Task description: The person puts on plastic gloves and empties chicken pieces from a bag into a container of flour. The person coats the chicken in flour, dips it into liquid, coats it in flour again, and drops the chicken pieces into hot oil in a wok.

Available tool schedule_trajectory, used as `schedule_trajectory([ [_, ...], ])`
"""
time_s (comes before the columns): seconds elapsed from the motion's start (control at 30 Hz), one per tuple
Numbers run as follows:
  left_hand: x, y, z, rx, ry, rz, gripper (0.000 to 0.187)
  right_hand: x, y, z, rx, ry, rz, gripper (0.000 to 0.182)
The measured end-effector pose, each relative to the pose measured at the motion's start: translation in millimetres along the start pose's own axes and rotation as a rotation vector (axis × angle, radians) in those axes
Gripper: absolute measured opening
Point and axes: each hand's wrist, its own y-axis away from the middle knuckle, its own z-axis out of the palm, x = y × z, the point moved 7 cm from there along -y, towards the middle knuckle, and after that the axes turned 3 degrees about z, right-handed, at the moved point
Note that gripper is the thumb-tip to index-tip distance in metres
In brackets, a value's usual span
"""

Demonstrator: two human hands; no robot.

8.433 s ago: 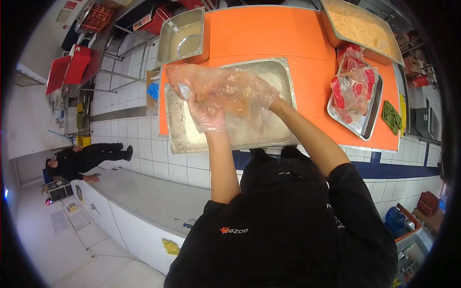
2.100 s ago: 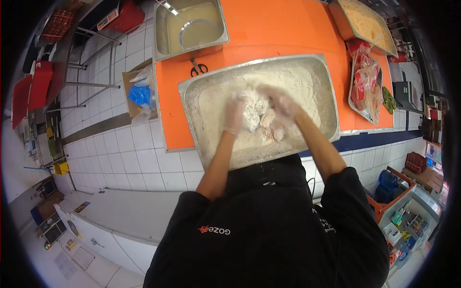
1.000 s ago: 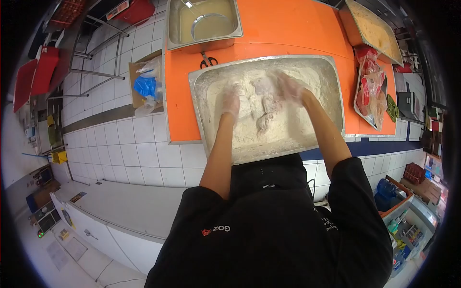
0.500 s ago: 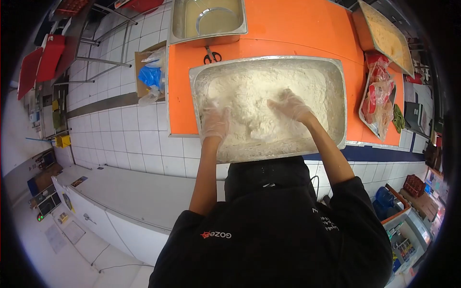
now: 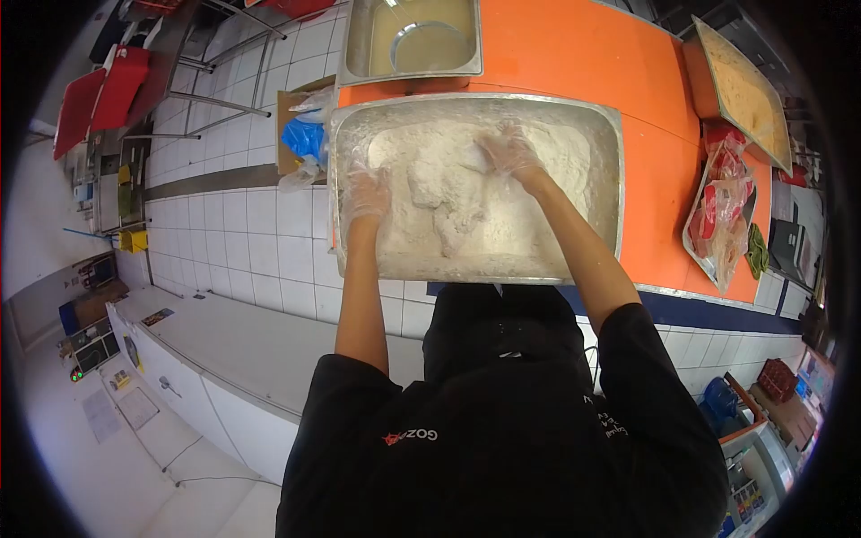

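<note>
A large metal tray (image 5: 612,197) holds pale, flour-like powder (image 5: 565,152), with a clumpy mound (image 5: 439,184) near its middle. Both my hands wear clear plastic gloves. My left hand (image 5: 368,193) is at the tray's left side, fingers apart, touching the powder beside the wall. To the right of the mound, my right hand (image 5: 513,154) is open in the powder toward the far side, its thumb pointing left. Some fingertips are blurred or dusted over. Neither hand grips anything that I can make out.
The tray sits on an orange table (image 5: 659,170). Behind it is a metal container (image 5: 477,54) of cloudy liquid with a round-rimmed utensil (image 5: 430,27). A container of orange crumbs (image 5: 740,81) and a tray with red-and-clear plastic bags (image 5: 725,202) lie right. A box (image 5: 287,134) stands left.
The tray has shifted left on the table and now covers the spot where black scissors showed. Both my hands have moved left with it, and the powder near my right hand has been disturbed.
</note>
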Motion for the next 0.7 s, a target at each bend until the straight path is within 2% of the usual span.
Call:
schedule_trajectory([
  [0.07,-4,-5,-19,-0.040,0.033,-0.077,0.089,-13,-6,7,0.039,0.013,-0.026,0.098],
  [0.17,-11,-15,-16,0.071,0.077,0.016,0.087,-33,-1,17,-0.042,-0.079,-0.020,0.093],
  [0.2,-2,-19,-25,0.068,0.078,0.024,0.087,-39,0,22,-0.105,0.047,-0.070,0.090],
  [0.23,25,-21,-24,-0.165,0.122,0.135,0.084,-45,1,30,-0.168,0.175,-0.118,0.088],
  [0.27,46,-16,-15,-0.397,0.166,0.243,0.082,-50,0,38,-0.163,0.179,-0.116,0.088],
  [0.3,50,-10,-6,-0.403,0.171,0.246,0.082,-50,2,45,-0.122,0.306,-0.088,0.088],
  [0.37,56,-5,-3,-0.147,-0.019,0.288,0.072,-61,12,46,-0.071,0.434,-0.052,0.088],
  [0.4,54,-9,-4,-0.151,-0.013,0.295,0.072,-74,23,41,-0.131,0.439,0.036,0.085],
  [0.47,43,-16,-1,-0.259,0.237,0.163,0.055,-72,25,40,-0.187,0.448,0.131,0.082],
  [0.53,-1,-31,43,-0.304,0.278,0.204,0.053,-47,16,48,-0.135,-0.045,0.079,0.070],
  [0.57,-6,-33,48,-0.320,0.298,0.225,0.052,-34,8,55,-0.127,-0.043,0.078,0.070],
  [0.63,-5,-28,41,-0.389,0.419,0.214,0.053,-42,1,66,0.049,0.018,-0.268,0.057],
  [0.67,2,-19,26,-0.417,0.471,0.199,0.053,-38,2,66,0.051,0.018,-0.266,0.057],
  [0.7,11,-9,8,-0.445,0.524,0.183,0.054,-50,15,64,0.099,0.326,-0.435,0.049],
])
